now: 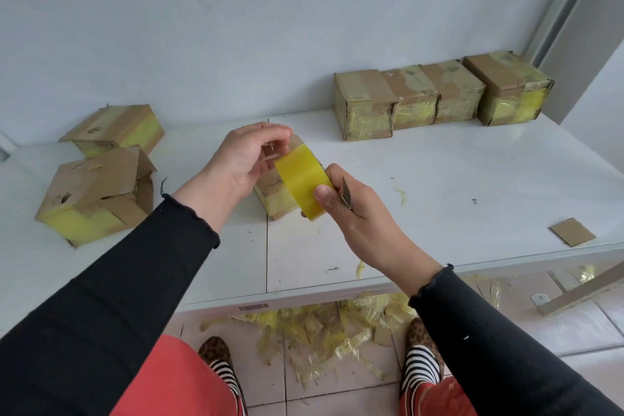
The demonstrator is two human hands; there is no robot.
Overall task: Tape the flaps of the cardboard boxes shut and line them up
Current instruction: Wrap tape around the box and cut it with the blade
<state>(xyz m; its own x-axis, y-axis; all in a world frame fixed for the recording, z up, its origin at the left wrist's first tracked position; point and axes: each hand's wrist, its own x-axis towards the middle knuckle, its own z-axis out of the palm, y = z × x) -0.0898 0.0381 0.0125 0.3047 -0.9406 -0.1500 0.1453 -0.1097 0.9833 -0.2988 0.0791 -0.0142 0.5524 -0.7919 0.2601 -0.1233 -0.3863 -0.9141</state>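
My right hand (354, 209) grips a yellow tape roll (304, 184) above the white table (439, 179), with a small brown blade tucked against its fingers. My left hand (244, 159) pinches the clear free end of the tape at the roll's upper left. A small cardboard box (270, 194) lies on the table under both hands, mostly hidden. Several taped boxes (439, 94) stand side by side in a row at the back right. Two boxes with loose flaps (98, 192) sit at the left, one behind the other.
A loose cardboard scrap (572, 232) lies near the table's front right edge. Torn yellow tape and cardboard bits litter the tiled floor (320, 331) below the table, by my feet. A wall rises right behind the table.
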